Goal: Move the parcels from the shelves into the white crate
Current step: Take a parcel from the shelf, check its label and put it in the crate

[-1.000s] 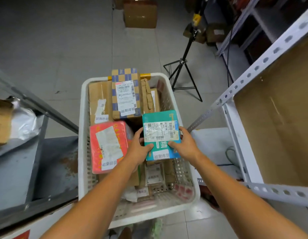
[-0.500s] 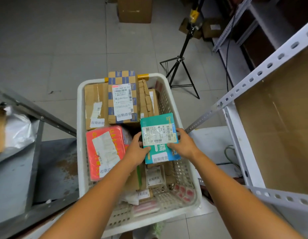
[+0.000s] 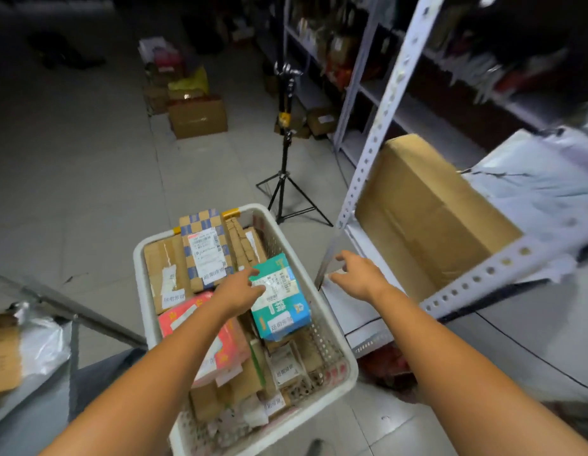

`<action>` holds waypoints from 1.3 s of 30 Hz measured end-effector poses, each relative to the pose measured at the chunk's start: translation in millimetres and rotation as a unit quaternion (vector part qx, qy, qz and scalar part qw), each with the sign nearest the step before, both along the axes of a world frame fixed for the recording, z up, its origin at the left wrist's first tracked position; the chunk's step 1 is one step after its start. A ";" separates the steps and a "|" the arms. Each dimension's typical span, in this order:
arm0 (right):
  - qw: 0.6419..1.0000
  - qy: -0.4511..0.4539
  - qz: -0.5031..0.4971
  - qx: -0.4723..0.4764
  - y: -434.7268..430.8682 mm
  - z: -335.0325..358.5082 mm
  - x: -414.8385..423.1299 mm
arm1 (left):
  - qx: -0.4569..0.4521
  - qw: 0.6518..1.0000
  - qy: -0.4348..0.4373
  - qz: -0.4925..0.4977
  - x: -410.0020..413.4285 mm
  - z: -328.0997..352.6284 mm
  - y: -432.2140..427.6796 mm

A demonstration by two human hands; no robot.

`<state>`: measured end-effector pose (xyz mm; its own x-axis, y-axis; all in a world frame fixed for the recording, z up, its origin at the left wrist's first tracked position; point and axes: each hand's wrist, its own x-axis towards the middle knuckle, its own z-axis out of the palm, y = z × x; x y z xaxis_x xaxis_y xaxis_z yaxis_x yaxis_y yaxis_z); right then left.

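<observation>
The white crate (image 3: 144,311) stands on the floor in front of me, full of parcels. A teal box (image 3: 286,311) with a white label lies tilted on top at the crate's right side. My left hand (image 3: 240,291) is open, its fingertips at the teal box's left edge. My right hand (image 3: 358,276) hovers open to the right of the crate, holding nothing. A red parcel (image 3: 187,317) lies under my left forearm. A blue-checked box (image 3: 204,248) and brown boxes fill the far end. A large cardboard box (image 3: 424,218) sits on the right shelf.
White perforated shelving (image 3: 384,103) rises on the right, with plastic mailers (image 3: 532,179) behind the cardboard box. A black tripod (image 3: 286,179) stands just beyond the crate. A grey shelf on the left holds a bagged parcel (image 3: 39,343). Boxes (image 3: 197,118) sit on the floor farther off.
Both hands have let go of the teal box, which now rests in the crate. My right hand has moved right, off the crate. My view has lifted toward the right shelves.
</observation>
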<state>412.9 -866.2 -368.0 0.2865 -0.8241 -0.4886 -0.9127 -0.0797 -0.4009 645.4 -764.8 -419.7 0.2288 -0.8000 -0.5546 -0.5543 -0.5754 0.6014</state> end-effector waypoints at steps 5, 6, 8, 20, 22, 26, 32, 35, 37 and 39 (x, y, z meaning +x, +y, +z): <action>0.999 -0.011 -0.020 -0.034 28.9 42.7 -38.0 | -0.047 0.992 -0.091 -0.067 -25.2 56.6 2.9; 0.999 -0.015 -0.024 -0.040 35.9 49.7 -45.5 | -0.057 0.989 -0.107 -0.084 -33.2 67.6 6.2; 0.998 -0.028 -0.029 -0.053 53.4 64.4 -61.8 | -0.072 0.982 -0.132 -0.113 -51.3 88.9 15.5; 0.984 -0.021 -0.127 -0.124 183.1 141.0 -283.5 | -0.119 0.929 -0.218 -0.273 -240.5 169.3 60.0; 0.976 -0.016 -0.170 -0.133 203.3 147.6 -330.0 | -0.133 0.919 -0.205 -0.311 -289.1 178.7 58.8; 0.952 -0.009 -0.274 -0.137 245.0 153.5 -419.2 | -0.173 0.883 -0.182 -0.397 -388.9 193.9 57.4; 0.900 0.020 -0.410 -0.147 305.0 153.2 -522.0 | -0.185 0.834 -0.128 -0.504 -531.6 194.4 50.4; 0.863 0.025 -0.486 -0.137 329.8 149.2 -562.0 | -0.190 0.800 -0.112 -0.558 -599.1 189.1 44.9; 0.830 0.028 -0.539 -0.138 348.5 145.8 -585.5 | -0.200 0.764 -0.110 -0.603 -643.3 184.5 41.4; 0.796 0.028 -0.590 -0.131 372.9 141.6 -604.1 | -0.208 0.725 -0.102 -0.649 -687.2 177.8 42.7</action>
